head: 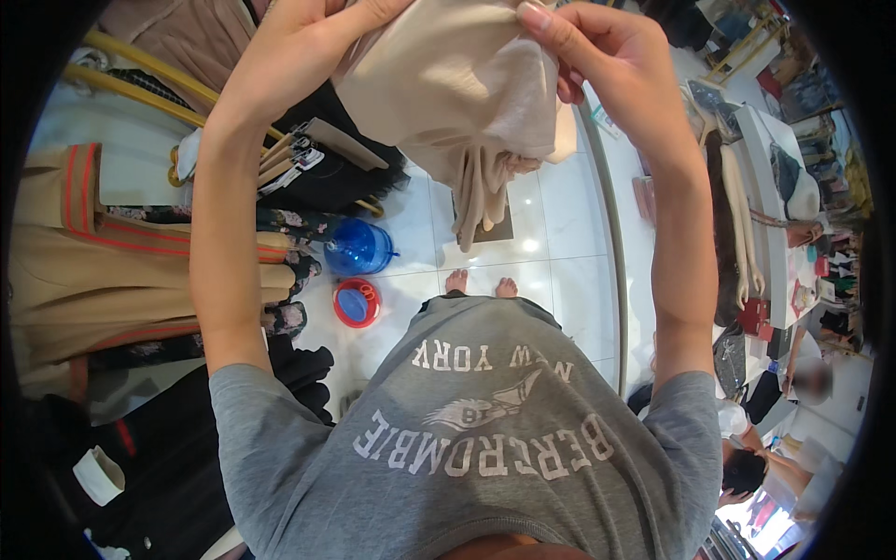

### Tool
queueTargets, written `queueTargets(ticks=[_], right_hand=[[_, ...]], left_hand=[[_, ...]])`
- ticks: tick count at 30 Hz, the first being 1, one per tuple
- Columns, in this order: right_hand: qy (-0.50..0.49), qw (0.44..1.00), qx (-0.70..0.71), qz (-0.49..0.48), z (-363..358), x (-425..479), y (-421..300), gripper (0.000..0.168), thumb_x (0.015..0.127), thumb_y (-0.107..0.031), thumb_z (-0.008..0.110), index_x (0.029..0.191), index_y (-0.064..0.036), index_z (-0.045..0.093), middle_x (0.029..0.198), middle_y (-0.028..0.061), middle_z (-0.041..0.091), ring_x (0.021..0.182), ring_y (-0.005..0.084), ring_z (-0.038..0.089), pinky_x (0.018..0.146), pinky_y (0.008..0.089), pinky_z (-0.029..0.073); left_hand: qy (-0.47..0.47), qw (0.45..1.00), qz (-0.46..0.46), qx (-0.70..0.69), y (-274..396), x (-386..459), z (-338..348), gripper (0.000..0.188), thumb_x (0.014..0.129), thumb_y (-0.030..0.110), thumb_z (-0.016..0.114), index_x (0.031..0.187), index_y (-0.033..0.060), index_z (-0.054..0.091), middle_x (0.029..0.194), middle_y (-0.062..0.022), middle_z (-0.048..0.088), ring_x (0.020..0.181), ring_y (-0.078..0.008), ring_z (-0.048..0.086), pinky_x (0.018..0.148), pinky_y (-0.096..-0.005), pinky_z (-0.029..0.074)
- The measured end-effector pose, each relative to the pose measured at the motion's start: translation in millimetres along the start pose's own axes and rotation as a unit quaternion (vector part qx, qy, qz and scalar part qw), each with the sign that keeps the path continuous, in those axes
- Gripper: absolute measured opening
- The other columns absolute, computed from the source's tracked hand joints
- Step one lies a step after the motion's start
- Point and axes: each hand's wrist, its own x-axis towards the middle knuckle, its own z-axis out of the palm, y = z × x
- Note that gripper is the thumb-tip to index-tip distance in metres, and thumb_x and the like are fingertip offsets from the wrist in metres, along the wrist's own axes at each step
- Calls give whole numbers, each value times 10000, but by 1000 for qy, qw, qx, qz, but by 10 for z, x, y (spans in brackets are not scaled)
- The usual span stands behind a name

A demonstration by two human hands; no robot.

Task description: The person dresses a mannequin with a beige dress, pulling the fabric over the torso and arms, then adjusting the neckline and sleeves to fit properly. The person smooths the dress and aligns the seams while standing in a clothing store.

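Note:
A beige garment of soft, thin cloth hangs raised in front of me, its gathered lower folds dangling above the floor. My right hand pinches its upper right part, thumb in front and fingers curled behind. At its upper left, my left hand grips the cloth; those fingertips are hidden by the fabric and the top of the picture. Both arms are stretched forward at about the same height. The garment's upper end is cut off, so its exact kind cannot be told.
Clothes hang at left from yellow rails, including a tan garment with red stripes. A blue water bottle and a red basin stand on the tiled floor. Mannequin arms and people appear at right.

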Motion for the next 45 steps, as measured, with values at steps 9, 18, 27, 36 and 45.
queueTargets(ticks=[9, 18, 27, 36, 45], right_hand=[[40, 994, 90, -50, 289, 133, -103, 312, 1015, -238, 720, 873, 37, 760, 640, 14, 659, 519, 42, 555, 461, 205, 415], [68, 984, -37, -159, 464, -194, 359, 241, 906, -227, 808, 940, 6, 757, 758, 38, 705, 678, 114, 654, 624, 261, 534], [53, 991, -57, -109, 226, -136, 649, 164, 972, -63, 657, 1070, 27, 753, 806, 56, 742, 659, 84, 656, 618, 229, 514], [146, 978, -70, -130, 417, -147, 837, 106, 904, -74, 766, 976, 4, 757, 729, 27, 724, 600, 75, 642, 565, 228, 499], [165, 977, -75, -115, 898, -317, 1255, 140, 838, -117, 801, 908, -12, 741, 787, 68, 717, 624, 178, 657, 592, 319, 537]], left_hand=[[-146, 988, 50, -14, 0, -89, 279, 519, 960, 308, 772, 1346, -7, 626, 1201, -89, 724, 1128, -161, 664, 991, -314, 507], [-1, 950, -29, -312, -385, -68, 112, 417, 1108, 199, 504, 1458, -27, 498, 1390, -107, 626, 1280, -185, 613, 1073, -349, 498], [17, 928, 5, -373, -480, -104, -26, 410, 1127, 177, 442, 1485, -22, 455, 1440, -136, 586, 1307, -225, 604, 1087, -387, 514], [52, 925, 4, -377, -453, -73, 13, 414, 1133, 197, 432, 1485, -20, 447, 1438, -159, 587, 1306, -253, 611, 1079, -412, 540], [44, 942, -7, -333, -295, -179, 299, 437, 1069, 251, 596, 1396, -36, 559, 1302, -114, 668, 1192, -165, 648, 998, -332, 524]])
